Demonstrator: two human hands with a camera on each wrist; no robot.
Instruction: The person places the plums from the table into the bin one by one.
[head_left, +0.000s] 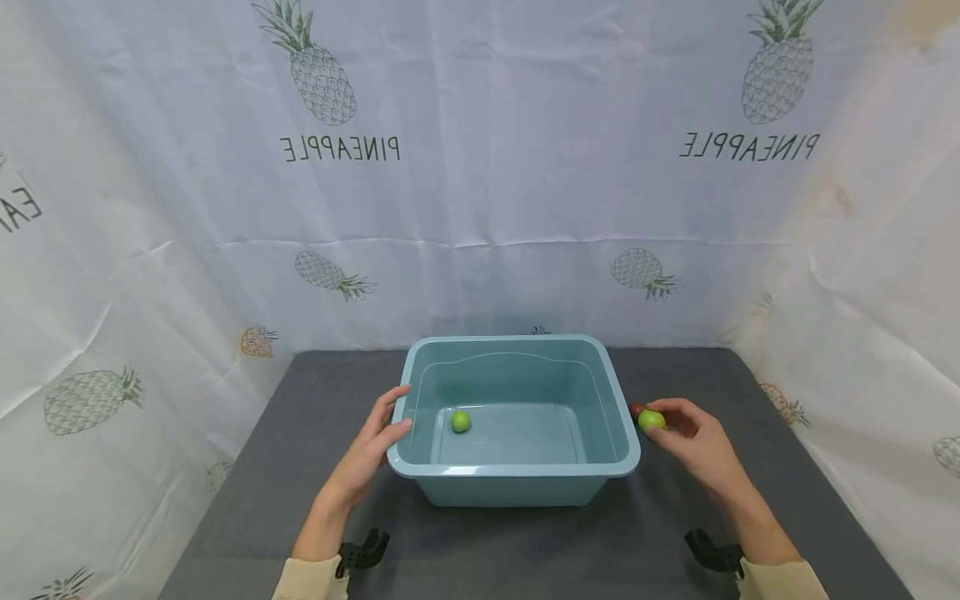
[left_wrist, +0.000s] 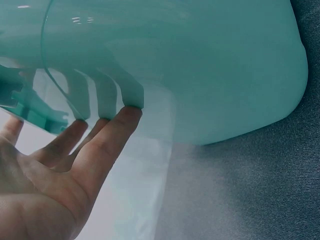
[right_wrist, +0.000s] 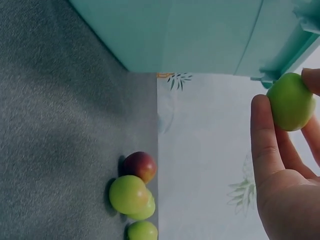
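A pale teal plastic basin [head_left: 512, 472] stands on the grey tabletop with one small round green fruit [head_left: 461, 422] inside, at its left. My left hand [head_left: 365, 454] holds the basin's left side, thumb and one finger at the rim; in the left wrist view, other fingertips [left_wrist: 132, 109] touch the outer wall. Just outside the right wall, my right hand [head_left: 693, 439] pinches another smooth green fruit [right_wrist: 291, 102] between thumb and fingers, raised above the table. Behind it a dark red fruit [head_left: 636, 410] shows partly in the head view.
To the basin's right, the dark red fruit [right_wrist: 140, 167] lies on the table close to several green ones [right_wrist: 128, 195]. White cloth [head_left: 510, 200] printed with pineapples hangs behind and along both sides. The dark grey tabletop [head_left: 300, 417] extends around the basin.
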